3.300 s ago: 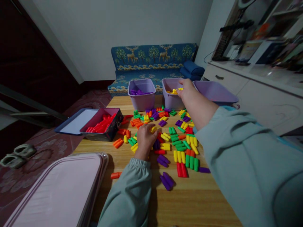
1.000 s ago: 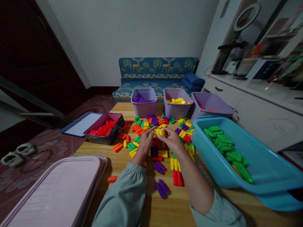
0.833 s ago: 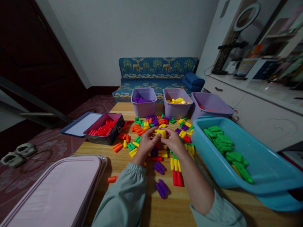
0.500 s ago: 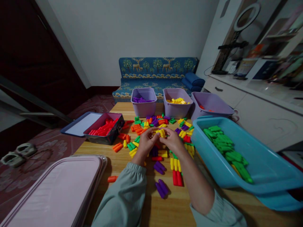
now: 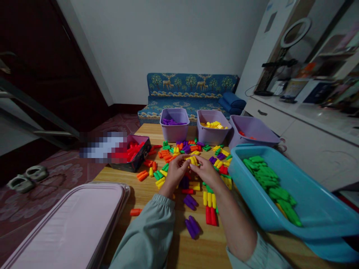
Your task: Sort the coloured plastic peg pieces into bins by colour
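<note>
- The left hand (image 5: 175,171) is clamping yellow pieces (image 5: 192,161) from the left, thumb and fingertips pressing together on them
- The right hand (image 5: 206,170) is gripping the same cluster from the right; the fingers are hiding how many pieces it has
- Both hands are holding the cluster over the middle of the wooden table (image 5: 207,252), above loose pieces (image 5: 194,185) in mixed colours
- A yellow row (image 5: 209,200) and a red pair (image 5: 208,216) are lying end to end near the right forearm (image 5: 237,224)
- A purple pair (image 5: 194,225) is lying between the forearms
- Along the far edge, the left tub (image 5: 175,133) is holding purple pieces (image 5: 172,122), the middle tub (image 5: 209,137) yellow ones, the right tub (image 5: 260,129) a few orange-red ones
- A blue tub (image 5: 249,192) is standing at the right, holding green pieces (image 5: 260,173)
- A dark box (image 5: 138,157), partly pixelated, is holding red pieces (image 5: 131,150) at the left
- A pink lid (image 5: 75,224) is lying in the near left corner
</note>
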### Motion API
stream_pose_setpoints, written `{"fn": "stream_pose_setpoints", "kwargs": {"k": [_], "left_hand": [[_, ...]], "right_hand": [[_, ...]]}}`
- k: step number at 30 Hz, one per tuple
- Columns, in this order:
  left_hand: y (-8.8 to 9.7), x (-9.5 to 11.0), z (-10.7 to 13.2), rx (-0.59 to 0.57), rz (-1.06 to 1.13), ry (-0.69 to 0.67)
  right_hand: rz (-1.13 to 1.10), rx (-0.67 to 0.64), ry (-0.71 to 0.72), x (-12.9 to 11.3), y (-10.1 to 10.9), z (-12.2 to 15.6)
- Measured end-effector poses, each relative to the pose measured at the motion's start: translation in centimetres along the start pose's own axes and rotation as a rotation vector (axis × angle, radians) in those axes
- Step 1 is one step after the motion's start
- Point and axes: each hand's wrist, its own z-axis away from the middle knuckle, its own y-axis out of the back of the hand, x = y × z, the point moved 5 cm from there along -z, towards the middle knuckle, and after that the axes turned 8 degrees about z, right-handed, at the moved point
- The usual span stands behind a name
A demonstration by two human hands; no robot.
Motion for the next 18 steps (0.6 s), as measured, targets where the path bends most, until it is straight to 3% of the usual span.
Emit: {"fn": "stream_pose_setpoints", "kwargs": {"k": [8, 14, 18], "left_hand": [[-0.01, 0.27, -0.12, -0.010, 0.084, -0.032], [-0.29, 0.04, -0.27, -0.028, 0.140, -0.042], [0.02, -0.25, -0.43, 0.004, 0.092, 0.002]], "right_hand": [[-0.071, 0.018, -0.155, -0.42, 0.96, 0.26], [-0.108, 0.119, -0.066, -0.78, 1.00, -0.18], [-0.094, 0.113, -0.069, -0.37, 0.97, -0.19]]}}
